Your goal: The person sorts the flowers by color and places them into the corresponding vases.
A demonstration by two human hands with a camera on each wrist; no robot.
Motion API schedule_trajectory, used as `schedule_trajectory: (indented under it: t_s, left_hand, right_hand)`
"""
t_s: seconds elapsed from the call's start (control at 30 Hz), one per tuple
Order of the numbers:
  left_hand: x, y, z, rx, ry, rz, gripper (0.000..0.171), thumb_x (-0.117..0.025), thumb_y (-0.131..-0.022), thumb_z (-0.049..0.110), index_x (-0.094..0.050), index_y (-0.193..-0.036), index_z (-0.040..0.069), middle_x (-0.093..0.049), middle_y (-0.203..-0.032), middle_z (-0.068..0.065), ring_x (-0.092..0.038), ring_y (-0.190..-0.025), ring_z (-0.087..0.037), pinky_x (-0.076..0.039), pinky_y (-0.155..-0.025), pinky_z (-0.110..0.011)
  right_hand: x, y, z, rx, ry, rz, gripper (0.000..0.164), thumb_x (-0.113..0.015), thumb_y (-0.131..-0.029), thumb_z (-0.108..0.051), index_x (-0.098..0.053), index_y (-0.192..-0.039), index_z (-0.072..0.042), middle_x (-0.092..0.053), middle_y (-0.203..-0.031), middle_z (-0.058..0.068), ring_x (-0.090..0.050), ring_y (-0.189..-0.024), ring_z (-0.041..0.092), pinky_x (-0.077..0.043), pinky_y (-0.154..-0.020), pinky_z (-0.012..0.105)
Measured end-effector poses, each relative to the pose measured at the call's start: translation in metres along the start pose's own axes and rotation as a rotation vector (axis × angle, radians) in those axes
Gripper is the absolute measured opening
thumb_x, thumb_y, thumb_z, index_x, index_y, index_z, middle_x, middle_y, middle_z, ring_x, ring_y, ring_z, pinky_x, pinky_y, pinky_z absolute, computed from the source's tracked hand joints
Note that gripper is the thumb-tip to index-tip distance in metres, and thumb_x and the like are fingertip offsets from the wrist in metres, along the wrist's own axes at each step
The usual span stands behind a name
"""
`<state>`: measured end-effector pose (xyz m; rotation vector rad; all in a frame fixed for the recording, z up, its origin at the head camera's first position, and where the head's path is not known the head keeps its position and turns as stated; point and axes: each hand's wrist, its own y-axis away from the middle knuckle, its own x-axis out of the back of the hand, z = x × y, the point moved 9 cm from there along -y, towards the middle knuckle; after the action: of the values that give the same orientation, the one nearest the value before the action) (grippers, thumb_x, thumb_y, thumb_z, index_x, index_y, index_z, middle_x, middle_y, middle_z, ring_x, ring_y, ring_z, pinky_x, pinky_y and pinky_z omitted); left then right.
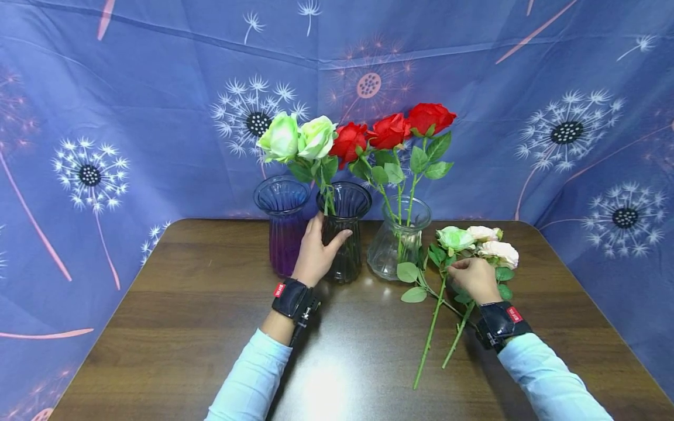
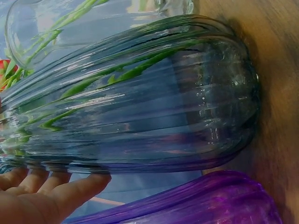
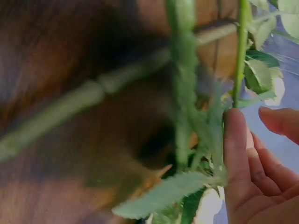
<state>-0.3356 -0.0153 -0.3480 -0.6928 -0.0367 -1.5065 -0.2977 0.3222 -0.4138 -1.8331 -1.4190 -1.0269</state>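
My left hand (image 1: 316, 251) holds the dark grey ribbed glass vase (image 1: 344, 251), thumb across its front and fingers along its left side; in the left wrist view the fingertips touch the glass. Two pale green roses (image 1: 317, 137) stand in that vase, stems showing through it. At the right, my right hand (image 1: 476, 278) is at the stem (image 1: 434, 327) of a green-white rose (image 1: 455, 238) lying on the table. In the right wrist view an index fingertip (image 3: 235, 121) meets a green stem, while the thumb is apart from it. Cream-pink roses (image 1: 499, 254) lie beside it.
A blue-purple glass vase (image 1: 284, 240) stands left of the dark one. To the right, a clear glass vase (image 1: 384, 257) bears three red roses (image 1: 389, 131). Behind the brown wooden table (image 1: 200, 316) hangs a blue dandelion-print cloth (image 1: 174, 128).
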Motion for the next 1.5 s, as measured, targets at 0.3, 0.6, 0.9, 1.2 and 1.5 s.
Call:
schedule_trajectory:
  t_s: [0.3, 0.6, 0.9, 1.2, 1.5]
  left_hand:
    - [0.000, 0.000, -0.001, 0.005, 0.000, 0.001, 0.069, -0.057, -0.080, 0.047, -0.029, -0.136, 0.019, -0.042, -0.130, -0.007, -0.036, -0.124, -0.019, -0.031, -0.103, -0.039]
    - [-0.002, 0.000, -0.002, 0.017, -0.007, 0.001, 0.070, -0.057, -0.079, 0.048, -0.030, -0.136, 0.018, -0.043, -0.126, -0.006, -0.038, -0.123, -0.018, -0.033, -0.102, -0.037]
    - [-0.001, 0.000, -0.002, 0.008, -0.005, 0.005, 0.069, -0.057, -0.080, 0.047, -0.031, -0.135, 0.016, -0.045, -0.124, -0.008, -0.040, -0.121, -0.019, -0.034, -0.101, -0.037]
    - [0.000, -0.002, 0.001, -0.008, -0.018, 0.014, 0.063, -0.058, -0.080, 0.045, -0.035, -0.131, 0.016, -0.046, -0.120, -0.008, -0.042, -0.118, -0.019, -0.035, -0.099, -0.037]
    - [0.000, -0.001, 0.001, -0.005, -0.027, 0.012, 0.065, -0.058, -0.080, 0.044, -0.035, -0.132, 0.014, -0.046, -0.121, -0.009, -0.042, -0.118, -0.020, -0.034, -0.100, -0.037]
  right_hand:
    - [-0.017, -0.006, 0.006, -0.017, 0.044, -0.085, 0.028, -0.062, -0.078, -0.025, -0.068, -0.078, 0.002, -0.059, -0.046, 0.001, -0.056, -0.046, 0.011, -0.039, -0.047, 0.026]
    - [-0.025, -0.011, 0.009, -0.050, 0.000, -0.151, 0.032, -0.059, -0.079, -0.029, -0.068, -0.068, -0.001, -0.060, -0.046, 0.003, -0.058, -0.045, 0.012, -0.044, -0.054, 0.028]
    - [-0.029, -0.009, 0.015, -0.210, -0.318, -0.229, 0.037, -0.054, -0.086, -0.022, -0.059, -0.103, 0.011, -0.062, -0.057, 0.000, -0.062, -0.051, 0.011, -0.053, -0.057, 0.030]
    - [0.015, -0.009, 0.005, -0.137, -0.373, 0.017, 0.044, -0.055, -0.086, -0.029, -0.058, -0.106, 0.009, -0.062, -0.055, -0.004, -0.061, -0.047, 0.008, -0.052, -0.050, 0.033]
    - [0.072, -0.005, -0.017, 0.032, -0.530, 0.350, 0.034, -0.065, -0.078, -0.031, -0.067, -0.092, -0.001, -0.059, -0.053, -0.014, -0.058, -0.043, 0.006, -0.044, -0.039, 0.019]
